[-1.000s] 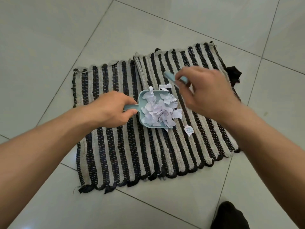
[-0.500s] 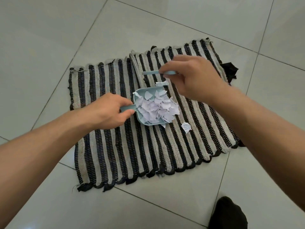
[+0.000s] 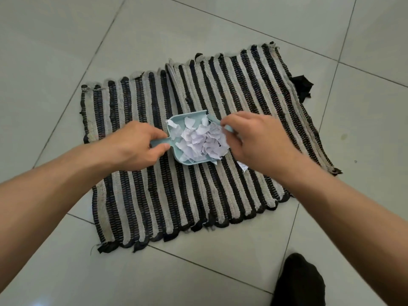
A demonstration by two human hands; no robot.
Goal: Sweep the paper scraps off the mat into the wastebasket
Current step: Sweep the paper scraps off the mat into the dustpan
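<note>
A black-and-beige striped mat (image 3: 167,195) lies on the tiled floor. On its middle rests a small light-blue dustpan (image 3: 176,122), heaped with white paper scraps (image 3: 203,142). My left hand (image 3: 136,149) grips the dustpan's short handle. My right hand (image 3: 258,144) is closed on a small light-blue brush (image 3: 215,120), held at the dustpan's right edge against the scraps. One loose scrap (image 3: 242,166) lies on the mat just under my right wrist. No wastebasket is in view.
Pale floor tiles (image 3: 66,51) surround the mat. A dark rag or torn piece (image 3: 302,87) sticks out at the mat's far right corner. A black-socked foot (image 3: 298,283) stands at the bottom right.
My right hand has come down and toward me with the brush, from above the dustpan's far side to its right edge. The stray scrap that lay beyond the dustpan is gone from there.
</note>
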